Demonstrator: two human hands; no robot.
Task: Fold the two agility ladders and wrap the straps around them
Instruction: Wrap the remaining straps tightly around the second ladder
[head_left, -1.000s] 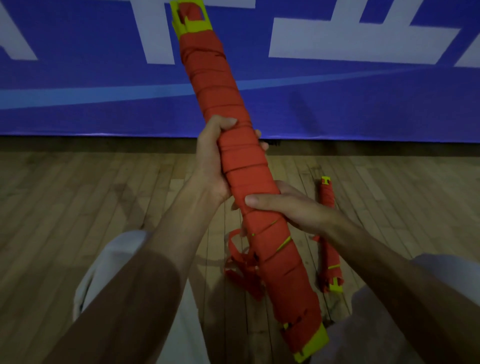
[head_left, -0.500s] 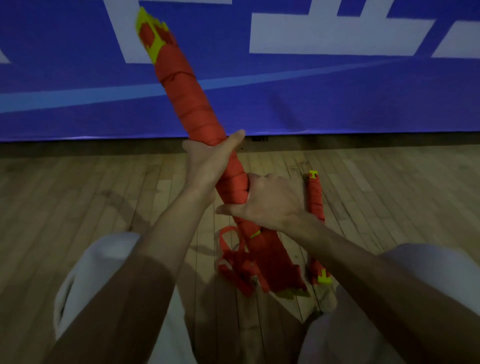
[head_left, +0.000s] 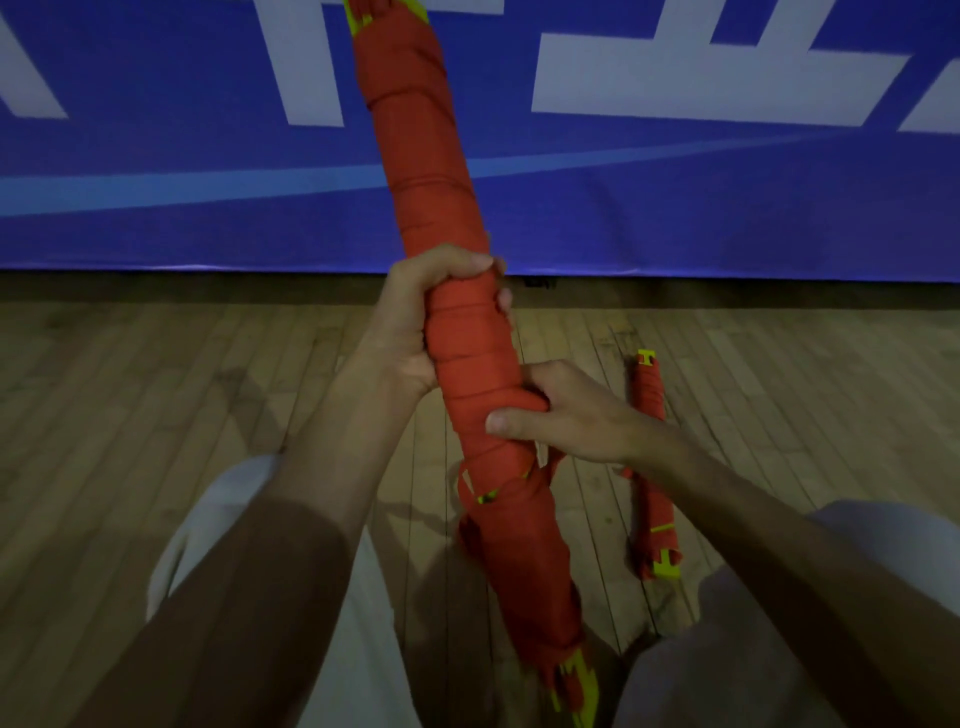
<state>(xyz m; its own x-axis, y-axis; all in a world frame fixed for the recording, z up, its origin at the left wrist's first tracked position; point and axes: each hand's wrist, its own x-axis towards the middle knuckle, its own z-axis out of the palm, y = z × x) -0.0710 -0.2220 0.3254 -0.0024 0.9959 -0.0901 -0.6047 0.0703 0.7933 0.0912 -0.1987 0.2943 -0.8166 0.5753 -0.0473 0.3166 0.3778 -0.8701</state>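
A folded agility ladder (head_left: 426, 171), a long bundle of yellow rungs wound in red strap, stands tilted in front of me, top end leaning away to the upper left. My left hand (head_left: 415, 322) grips it around the middle. Just below, my right hand (head_left: 561, 410) is closed on the bundle with the thumb pressing the wrap. A short loose loop of red strap (head_left: 467, 480) hangs under my right hand. The second ladder (head_left: 655, 467), also wrapped in red, lies on the wooden floor to the right, behind my right forearm.
A blue banner with white lettering (head_left: 675, 156) runs along the wall ahead. The wooden plank floor (head_left: 156, 389) spreads to both sides. My knees in light trousers (head_left: 218, 519) frame the lower part of the view.
The bundle swung from leaning far left to steeper and nearer me. My left hand closed fully around it. My right hand turned so its thumb presses the wrap.
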